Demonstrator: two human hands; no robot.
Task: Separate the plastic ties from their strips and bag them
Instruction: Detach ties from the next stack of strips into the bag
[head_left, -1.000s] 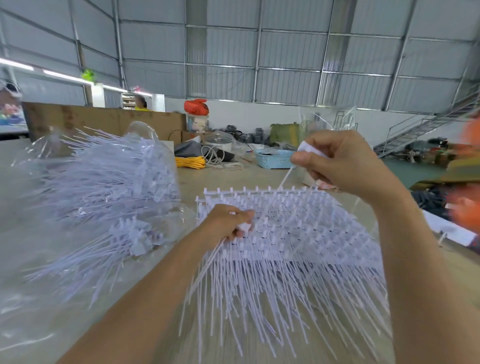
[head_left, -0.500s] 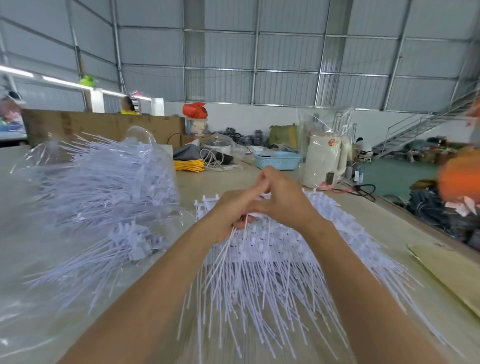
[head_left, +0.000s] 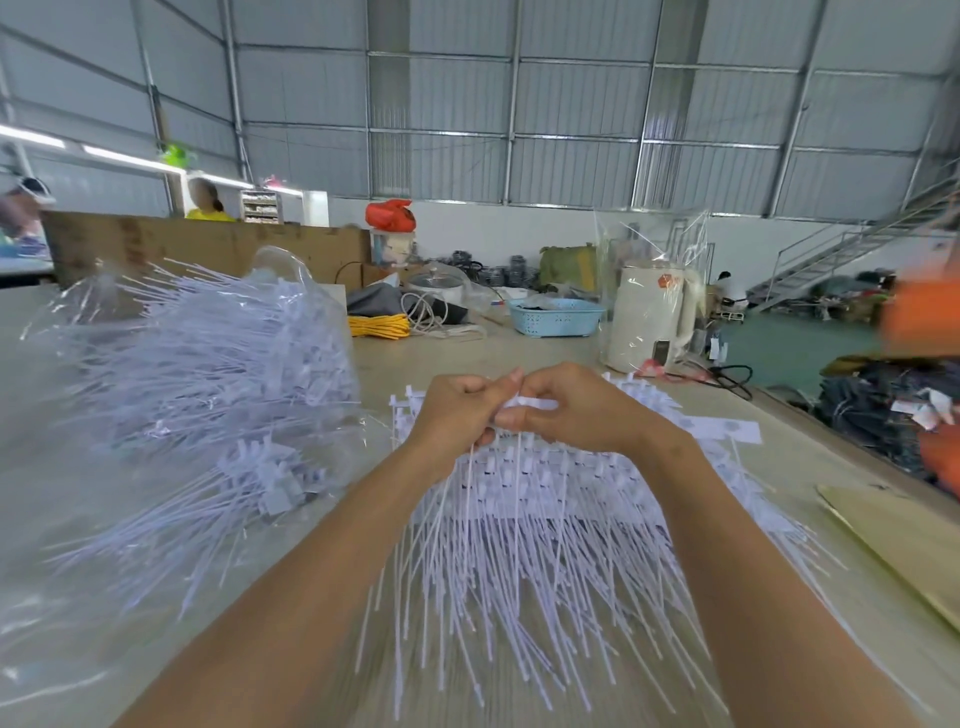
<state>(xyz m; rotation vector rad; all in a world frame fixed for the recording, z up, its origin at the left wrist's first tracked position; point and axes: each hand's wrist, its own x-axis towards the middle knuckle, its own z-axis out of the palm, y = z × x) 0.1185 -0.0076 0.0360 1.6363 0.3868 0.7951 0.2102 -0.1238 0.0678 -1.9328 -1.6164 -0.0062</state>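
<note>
Two hands met over the pile of ties (head_left: 524, 525) on the table (head_left: 810, 467). Left hand (head_left: 457, 410) curled, gripping a small bunch of tie tails hanging down from the fist. Right hand (head_left: 576, 410) curled, pinching a white tie head (head_left: 535, 403) between thumb and fingers, touching the left hand at the fingertips. Ties on their strips spread directly below and beyond both hands, tails fanned toward the wearer, heads stacked in rows under the knuckles. Clear bag (head_left: 197, 374) stuffed with loose ties well to the left of the left hand, tails poking out in all directions. More clear film (head_left: 47, 618) flat on the table, near left of the left forearm. Beyond the right hand: white kettle (head_left: 649, 322) wrapped in clear plastic, black cord beside it. Beyond both hands: blue basket (head_left: 556, 317), yellow cord coil (head_left: 379, 326), grey cloth, white cable. Cardboard sheet (head_left: 893, 545) to the right of the right forearm. Exact count of ties in either hand not discernible.
</note>
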